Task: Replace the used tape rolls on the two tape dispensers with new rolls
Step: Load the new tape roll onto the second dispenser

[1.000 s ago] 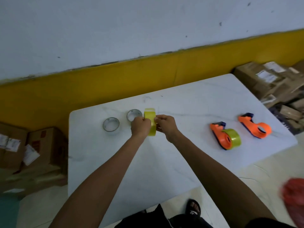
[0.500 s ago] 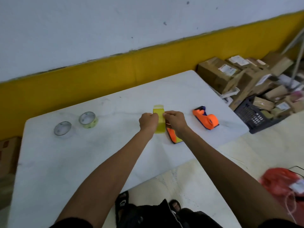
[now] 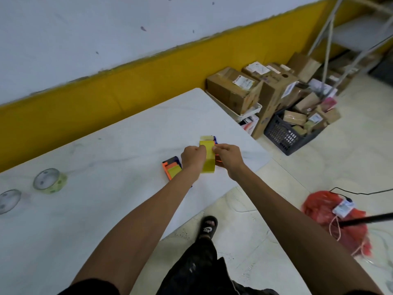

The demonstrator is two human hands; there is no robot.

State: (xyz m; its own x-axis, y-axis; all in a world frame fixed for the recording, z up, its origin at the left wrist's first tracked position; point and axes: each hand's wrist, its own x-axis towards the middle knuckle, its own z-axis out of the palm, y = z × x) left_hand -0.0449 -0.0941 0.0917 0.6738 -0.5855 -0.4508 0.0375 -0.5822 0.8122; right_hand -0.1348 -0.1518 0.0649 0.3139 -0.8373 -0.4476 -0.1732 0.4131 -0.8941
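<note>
A new yellow tape roll [image 3: 208,156] is held upright above the white table [image 3: 106,201], pinched between my left hand [image 3: 194,159] on its left face and my right hand [image 3: 228,157] on its right face. Just left of my left hand lies an orange and blue tape dispenser [image 3: 171,169] with a yellow roll in it. A second orange dispenser [image 3: 216,161] sits behind the held roll and is mostly hidden by it and my right hand. Two used, nearly empty rolls lie flat at the table's left: one [image 3: 50,181] with a thin yellowish rim, one [image 3: 9,200] clear.
Cardboard boxes [image 3: 236,90] and a dark crate [image 3: 285,135] of parcels stand on the floor beyond the table's right corner. A red bag [image 3: 331,218] with cords lies on the floor at right. My sandalled foot [image 3: 208,226] is beside the table's near edge.
Both hands carried the yellow roll from beside the used rolls rightward to over the two dispensers. The view swung right, so the used rolls now sit at the far left.
</note>
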